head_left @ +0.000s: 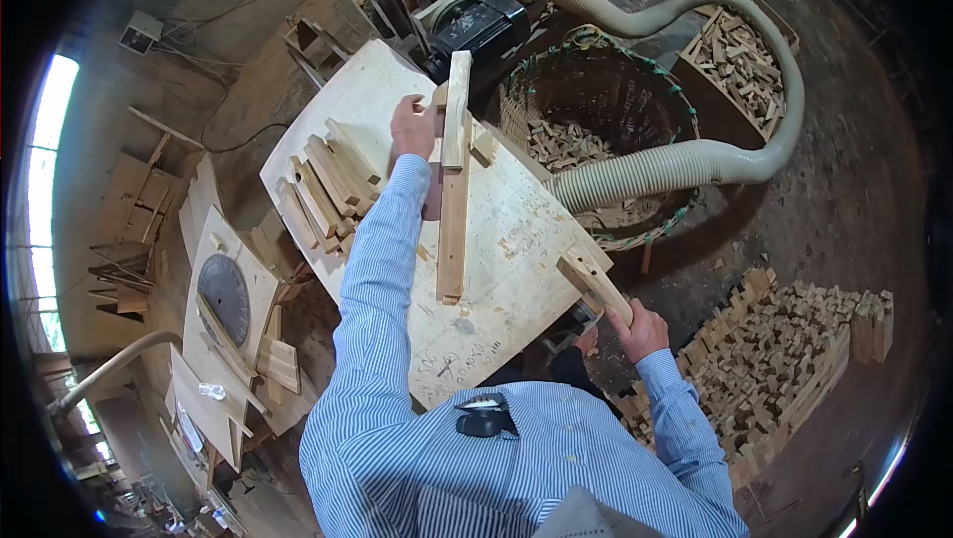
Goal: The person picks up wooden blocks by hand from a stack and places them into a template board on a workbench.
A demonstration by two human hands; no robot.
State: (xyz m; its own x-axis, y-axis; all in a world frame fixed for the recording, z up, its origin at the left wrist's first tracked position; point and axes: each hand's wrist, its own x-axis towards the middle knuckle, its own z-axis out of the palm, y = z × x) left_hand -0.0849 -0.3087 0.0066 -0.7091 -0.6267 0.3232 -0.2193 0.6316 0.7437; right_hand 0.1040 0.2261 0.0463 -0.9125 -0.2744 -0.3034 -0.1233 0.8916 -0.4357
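My left hand [414, 128] reaches over the pale machine table [516, 240], its fingers curled at a small wooden block [440, 97] beside the upright wooden fence [456, 111]. The hand partly hides that block. A long wooden bar [452, 235] runs from the fence toward me. My right hand [643, 332] is closed around the near end of a wooden piece [598, 285] with holes in it, whose far end lies over the table's right corner. Left of my left forearm lie several cut wooden pieces [336, 176] on the table.
Behind the table sits a dark motor [481, 34]. A wicker basket [685, 101] with offcuts stands at the right, crossed by a ribbed hose [645, 173]. Stacked wooden blocks [784, 359] cover the floor at right. Another table with a round saw blade [223, 298] is at left.
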